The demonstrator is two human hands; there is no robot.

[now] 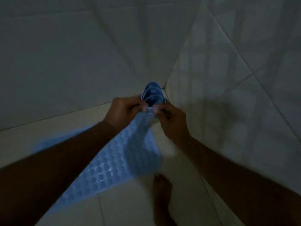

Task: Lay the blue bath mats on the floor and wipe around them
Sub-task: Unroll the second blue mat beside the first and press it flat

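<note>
Where dim tiled walls (65,54) meet the pale floor (130,207), a bumpy blue mat (117,160) hangs from both hands. A darker blue roll (153,92), perhaps another mat, stands in the corner behind. The left hand (125,110) and right hand (171,119) each pinch the mat's top edge. Laying is in hand; next it likely needs spreading and lowering flat.

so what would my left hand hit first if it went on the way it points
Likely the darker blue mat bundle in the corner, just beyond the left hand gripping the light blue mat; depth is unclear.
</note>
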